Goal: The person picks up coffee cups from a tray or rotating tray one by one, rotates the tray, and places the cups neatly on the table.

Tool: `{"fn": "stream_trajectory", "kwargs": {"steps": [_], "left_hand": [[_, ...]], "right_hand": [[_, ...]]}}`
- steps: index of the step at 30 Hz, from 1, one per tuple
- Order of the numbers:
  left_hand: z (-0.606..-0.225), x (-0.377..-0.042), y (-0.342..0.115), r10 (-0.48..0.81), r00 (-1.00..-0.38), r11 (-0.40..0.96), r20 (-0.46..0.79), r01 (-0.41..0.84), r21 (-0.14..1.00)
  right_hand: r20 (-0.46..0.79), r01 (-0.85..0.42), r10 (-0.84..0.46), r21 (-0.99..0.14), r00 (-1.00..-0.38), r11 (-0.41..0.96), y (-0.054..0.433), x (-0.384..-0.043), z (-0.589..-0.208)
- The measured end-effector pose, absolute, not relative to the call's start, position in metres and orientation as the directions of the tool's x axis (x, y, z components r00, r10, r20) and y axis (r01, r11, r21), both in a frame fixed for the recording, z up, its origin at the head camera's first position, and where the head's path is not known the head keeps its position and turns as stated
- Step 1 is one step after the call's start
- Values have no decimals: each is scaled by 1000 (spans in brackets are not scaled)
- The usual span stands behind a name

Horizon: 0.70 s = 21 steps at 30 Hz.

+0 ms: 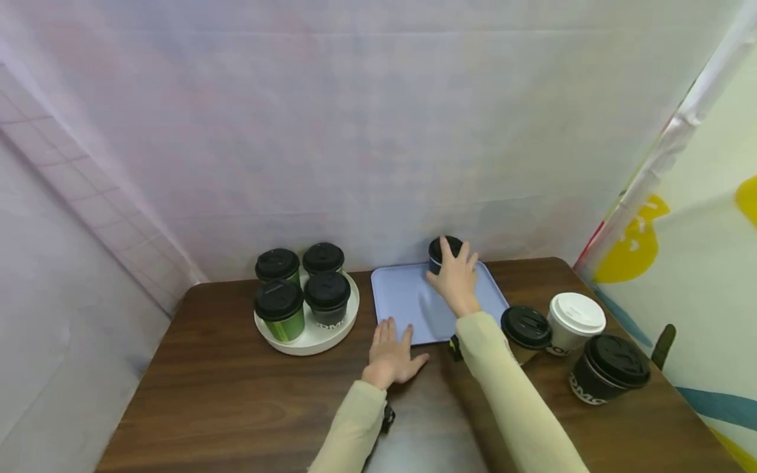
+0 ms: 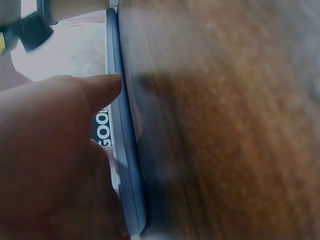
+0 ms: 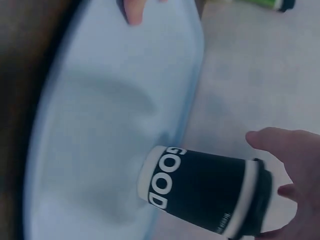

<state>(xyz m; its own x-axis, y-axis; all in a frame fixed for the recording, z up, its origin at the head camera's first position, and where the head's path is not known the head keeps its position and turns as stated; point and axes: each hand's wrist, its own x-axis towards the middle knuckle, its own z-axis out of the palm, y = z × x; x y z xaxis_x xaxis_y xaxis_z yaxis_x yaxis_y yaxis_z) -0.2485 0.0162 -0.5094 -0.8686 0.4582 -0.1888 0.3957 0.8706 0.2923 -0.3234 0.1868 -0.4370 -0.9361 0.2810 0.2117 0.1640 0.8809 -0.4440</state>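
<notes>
A dark cup [image 3: 200, 187] marked GOOD is stood upright on the far part of the pale blue tray [image 1: 408, 299]. Its lid is partly covered by the right hand [image 1: 457, 281], whose fingers are spread, not wrapped round it; whether it is touched cannot be told. The tray's near edge is overlapped by the left hand [image 1: 391, 358], straight-fingered, with nothing grasped. On the left, 4 lidded cups [image 1: 328, 293] are held by a white plate [image 1: 318, 341]; on the right, 3 others [image 1: 526, 328] are placed.

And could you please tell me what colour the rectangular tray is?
The rectangular tray is pale lavender-blue; it shows best in the head view.
</notes>
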Motion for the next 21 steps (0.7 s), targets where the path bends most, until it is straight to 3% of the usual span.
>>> {"fn": "stream_trajectory", "kwargs": {"steps": [9, 21], "left_hand": [[-517, -243, 26, 469, -860, 866, -201, 402, 299], [-507, -247, 18, 426, -882, 892, -200, 373, 254]], "right_hand": [[191, 191, 298, -438, -935, 879, 198, -346, -445], [277, 118, 233, -377, -932, 919, 189, -341, -445]]}}
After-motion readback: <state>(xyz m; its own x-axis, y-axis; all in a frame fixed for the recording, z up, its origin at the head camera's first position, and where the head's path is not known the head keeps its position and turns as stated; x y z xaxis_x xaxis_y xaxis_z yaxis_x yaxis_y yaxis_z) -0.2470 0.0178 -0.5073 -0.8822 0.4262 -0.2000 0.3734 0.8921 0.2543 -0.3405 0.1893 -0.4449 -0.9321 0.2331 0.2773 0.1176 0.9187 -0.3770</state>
